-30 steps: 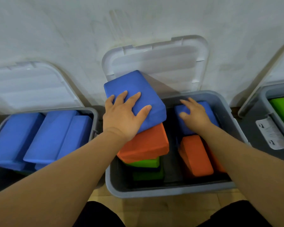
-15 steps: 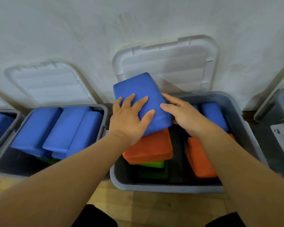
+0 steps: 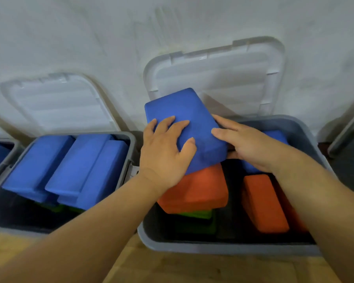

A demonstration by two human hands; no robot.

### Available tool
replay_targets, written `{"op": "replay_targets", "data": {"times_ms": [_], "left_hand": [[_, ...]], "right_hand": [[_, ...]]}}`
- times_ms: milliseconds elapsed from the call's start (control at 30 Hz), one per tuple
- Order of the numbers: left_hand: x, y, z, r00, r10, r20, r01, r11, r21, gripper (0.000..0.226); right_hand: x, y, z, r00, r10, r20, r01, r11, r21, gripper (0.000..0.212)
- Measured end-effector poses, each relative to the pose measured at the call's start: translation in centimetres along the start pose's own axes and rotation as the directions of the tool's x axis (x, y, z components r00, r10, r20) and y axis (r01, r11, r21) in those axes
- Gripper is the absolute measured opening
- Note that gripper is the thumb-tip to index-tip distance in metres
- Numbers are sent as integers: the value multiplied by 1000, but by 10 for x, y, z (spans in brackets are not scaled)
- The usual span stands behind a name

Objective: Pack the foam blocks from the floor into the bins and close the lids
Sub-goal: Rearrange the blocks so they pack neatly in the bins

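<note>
A tilted blue foam block [image 3: 184, 111] lies atop an orange block [image 3: 198, 190] and green blocks [image 3: 196, 221] in the left half of the middle grey bin [image 3: 223, 249]. My left hand [image 3: 164, 152] rests flat on its top face with fingers spread. My right hand [image 3: 247, 146] grips its right edge, thumb on top and fingers underneath. In the bin's right half stand another orange block [image 3: 264, 203] and a blue one [image 3: 276, 136], partly hidden by my right arm. The bin's white lid [image 3: 219, 78] leans open against the wall.
To the left, a second grey bin [image 3: 131, 144] holds several blue blocks [image 3: 39, 164], with its lid [image 3: 55, 103] open against the wall. Parts of further bins show at the far left [image 3: 0, 152] and far right [image 3: 347, 139]. Wooden floor [image 3: 192, 268] lies in front.
My right hand left the blue block at the back right and took hold of the tilted blue block's right edge. My left hand stayed on top. My view shifted left.
</note>
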State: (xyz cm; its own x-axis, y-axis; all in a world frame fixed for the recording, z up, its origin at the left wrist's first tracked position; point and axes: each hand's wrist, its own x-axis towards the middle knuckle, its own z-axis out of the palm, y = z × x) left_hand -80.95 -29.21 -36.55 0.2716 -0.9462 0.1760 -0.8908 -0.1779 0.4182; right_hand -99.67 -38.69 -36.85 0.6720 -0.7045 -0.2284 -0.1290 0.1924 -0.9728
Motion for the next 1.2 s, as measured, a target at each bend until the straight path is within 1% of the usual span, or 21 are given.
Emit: {"op": "replay_targets", "data": {"times_ms": [133, 233, 300, 367, 400, 433, 467, 500, 567, 633, 667, 700, 767, 800, 867, 933, 1033, 1067, 1100, 1167, 1200], "left_hand": [[0, -7, 6, 996, 53, -78, -56, 998, -42, 76], [-2, -5, 7, 981, 62, -182, -90, 985, -149, 71], [-5, -4, 9, 967, 74, -243, -131, 964, -230, 72], [-14, -5, 10, 953, 58, -298, -170, 916, -364, 84], [-19, -7, 11, 945, 83, -316, -214, 889, -404, 95], [-25, -9, 13, 938, 138, -318, -266, 875, -405, 107], [-29, -12, 16, 940, 191, -283, -297, 866, -401, 118], [-32, -17, 19, 953, 222, -204, -289, 870, -400, 126], [-32, -28, 21, 971, 239, 20, -215, 905, -368, 133], [-26, -43, 23, 932, 316, 177, -290, 944, -157, 118], [-21, -49, 21, 905, 345, 248, -342, 938, -57, 109], [-17, -54, 18, 883, 345, 318, -366, 931, 6, 103], [-10, -64, 9, 865, 298, 404, -341, 939, 38, 94], [-7, -68, 5, 863, 287, 415, -331, 943, 36, 88], [-3, -71, -4, 857, 316, 408, -369, 928, 56, 72], [-4, -68, -11, 823, 366, 434, -422, 906, 35, 53], [-10, -59, -12, 787, 374, 491, -421, 907, -17, 42], [-12, -58, -11, 789, 365, 495, -407, 913, -24, 41], [-14, -58, -11, 794, 347, 499, -384, 923, -31, 47], [-20, -58, -13, 800, 314, 511, -348, 937, -32, 74], [-22, -58, -14, 803, 309, 510, -345, 938, -25, 81]], "right_hand": [[-3, 0, 10, 997, 19, -79, -19, 1000, 5, 28], [-5, -1, 25, 987, 7, -163, -13, 999, -36, 18], [-9, 1, 36, 956, -65, -285, 40, 995, -93, 15], [-17, 4, 42, 912, -99, -398, 75, 994, -75, 11], [-22, 4, 43, 897, -92, -432, 76, 996, -53, 21], [-28, 3, 43, 872, -83, -482, 81, 996, -26, 38], [-33, 3, 40, 824, -96, -558, 113, 994, -5, 56], [-38, 0, 35, 754, -135, -643, 155, 988, -26, 67], [-52, -7, 22, 596, -269, -757, 219, 961, -169, 70], [-68, -7, 9, 487, -387, -783, 173, 921, -348, 68], [-76, -5, 3, 460, -425, -780, 103, 898, -428, 69], [-82, -2, -2, 452, -448, -771, 28, 871, -490, 69], [-88, 6, -10, 472, -467, -748, -57, 830, -555, 70], [-89, 9, -12, 483, -469, -739, -91, 813, -575, 69], [-89, 16, -13, 498, -482, -721, -159, 766, -623, 66], [-86, 21, -11, 472, -515, -715, -191, 733, -653, 65], [-81, 29, -8, 411, -577, -706, -140, 725, -674, 61], [-79, 32, -7, 402, -600, -692, -131, 710, -692, 58], [-77, 36, -7, 403, -622, -671, -135, 685, -716, 54], [-72, 43, -6, 438, -638, -634, -151, 643, -751, 51], [-71, 45, -4, 463, -629, -625, -160, 634, -757, 53]]}}
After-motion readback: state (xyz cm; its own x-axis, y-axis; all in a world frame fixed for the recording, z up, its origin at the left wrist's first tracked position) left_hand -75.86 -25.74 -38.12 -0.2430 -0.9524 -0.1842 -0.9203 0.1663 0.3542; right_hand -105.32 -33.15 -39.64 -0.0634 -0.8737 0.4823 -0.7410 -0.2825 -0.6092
